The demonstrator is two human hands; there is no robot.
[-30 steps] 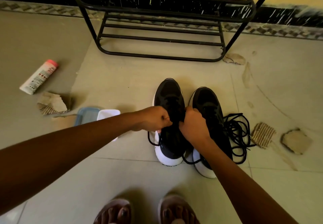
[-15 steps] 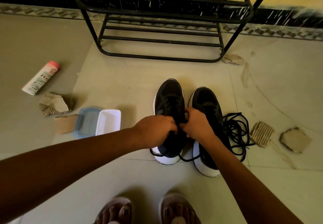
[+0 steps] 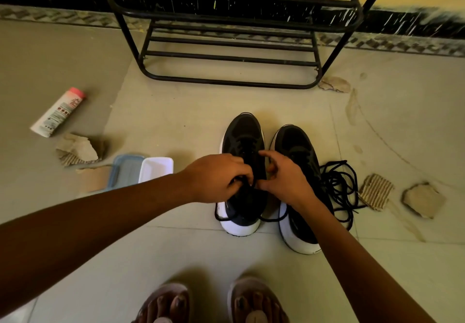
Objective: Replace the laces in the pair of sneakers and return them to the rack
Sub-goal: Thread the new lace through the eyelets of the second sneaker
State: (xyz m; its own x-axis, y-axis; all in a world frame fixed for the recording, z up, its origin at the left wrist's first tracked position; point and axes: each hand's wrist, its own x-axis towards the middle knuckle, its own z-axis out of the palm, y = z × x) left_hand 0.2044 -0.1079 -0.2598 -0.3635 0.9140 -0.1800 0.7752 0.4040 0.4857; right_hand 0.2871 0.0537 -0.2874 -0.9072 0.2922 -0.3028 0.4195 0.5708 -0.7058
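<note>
Sneaker [image 3: 242, 134]: lacing in progress, left hand [image 3: 216, 178] and right hand [image 3: 285, 180] each with grip clamped on its lace [image 3: 271, 220]. Second sneaker [image 3: 295, 144], rack [image 3: 226, 18] return: apparently outstanding.

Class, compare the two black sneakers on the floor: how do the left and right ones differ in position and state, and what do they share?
The left sneaker stands nearer the rack; the right sneaker sits nearer the person. The left hand grips a lace on the left sneaker, right hand alongside; the right sneaker has a loose lace pile beside it. Both have black uppers, white soles, toes toward the rack.
</note>
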